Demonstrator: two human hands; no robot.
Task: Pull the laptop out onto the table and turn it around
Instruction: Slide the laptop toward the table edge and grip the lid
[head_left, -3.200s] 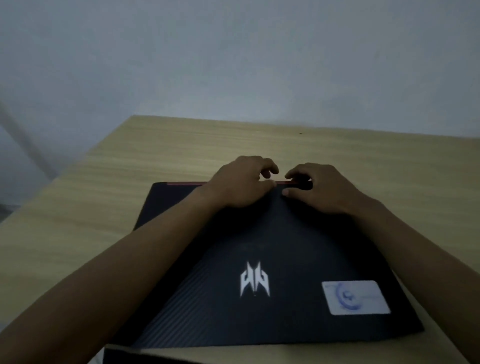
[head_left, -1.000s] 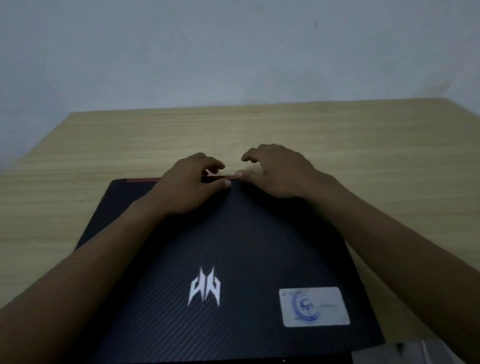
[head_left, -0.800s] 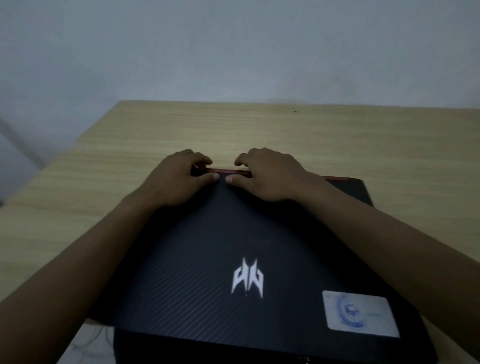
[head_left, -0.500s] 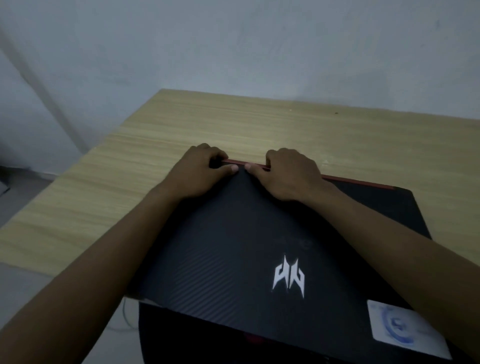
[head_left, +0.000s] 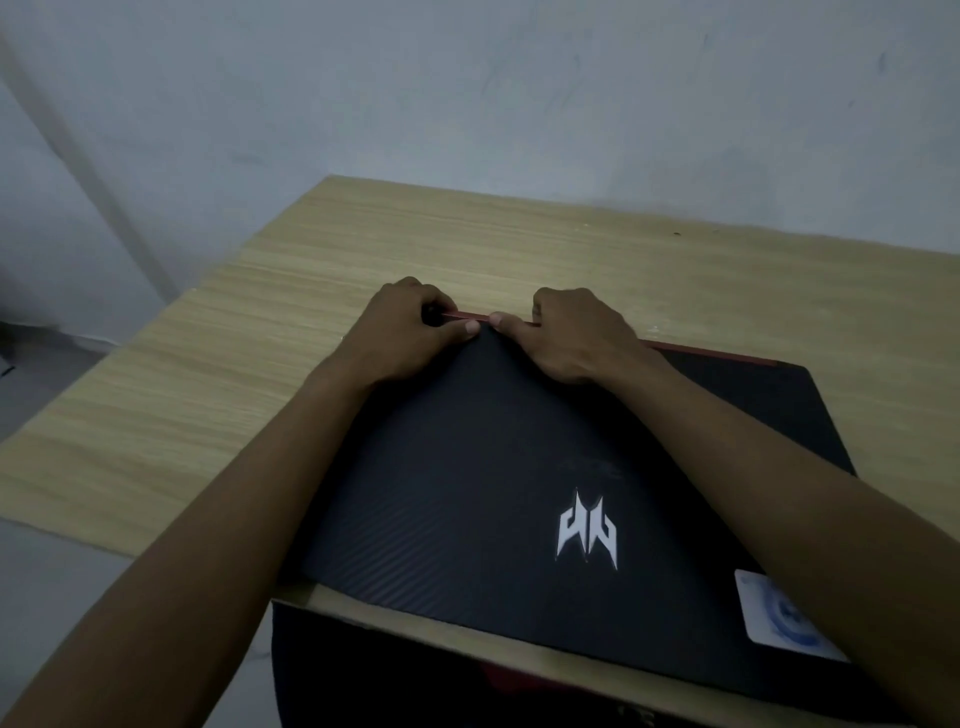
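Note:
A closed black laptop (head_left: 493, 467) with a white logo, a red far edge and a pale sticker at its near right corner lies flat on the light wooden table (head_left: 260, 364). Its near edge lies close to the table's front edge. My left hand (head_left: 410, 332) and my right hand (head_left: 576, 332) sit side by side at the middle of the laptop's far edge. On both hands the fingers curl over that red edge and the thumbs press on the lid. My forearms cross the lid and hide parts of it.
A plain grey wall (head_left: 519, 104) stands right behind the table. The table's left edge and front left corner are in view, with floor (head_left: 62, 597) beyond them. A dark object (head_left: 389, 675) sits below the table's front edge, under the laptop's near side.
The view has swung and tilted, so the laptop now sits to the right in it. Both hands have kept their hold on the far edge. A strip of table now shows before the laptop's near edge.

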